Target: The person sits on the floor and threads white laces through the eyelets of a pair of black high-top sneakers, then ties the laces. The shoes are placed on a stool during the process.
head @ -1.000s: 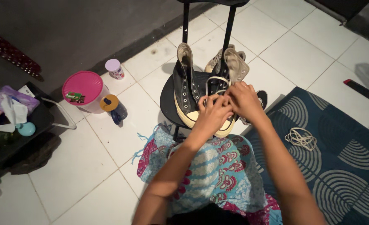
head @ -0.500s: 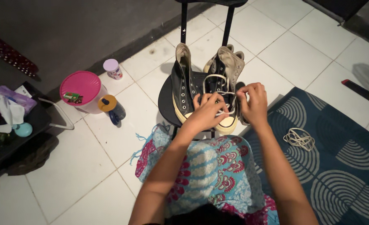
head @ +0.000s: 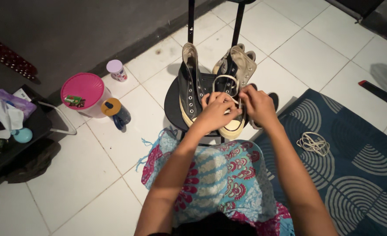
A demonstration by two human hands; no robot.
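On black chair [head: 172,102] | both hands [head: 219,111] pinch white lace [head: 226,80] | black sneaker [head: 192,89] beside

Round black stool seat [head: 172,102] on white tiled floor [head: 84,175], carrying black high-top shoe [head: 189,89] and second shoe [head: 228,87] upright, side by side. On the floor left of it: pink-lidded tub [head: 85,89], small jar [head: 116,70], blue cup [head: 117,112]. To the right, blue patterned mat [head: 368,153] bearing coiled white lace [head: 314,143].
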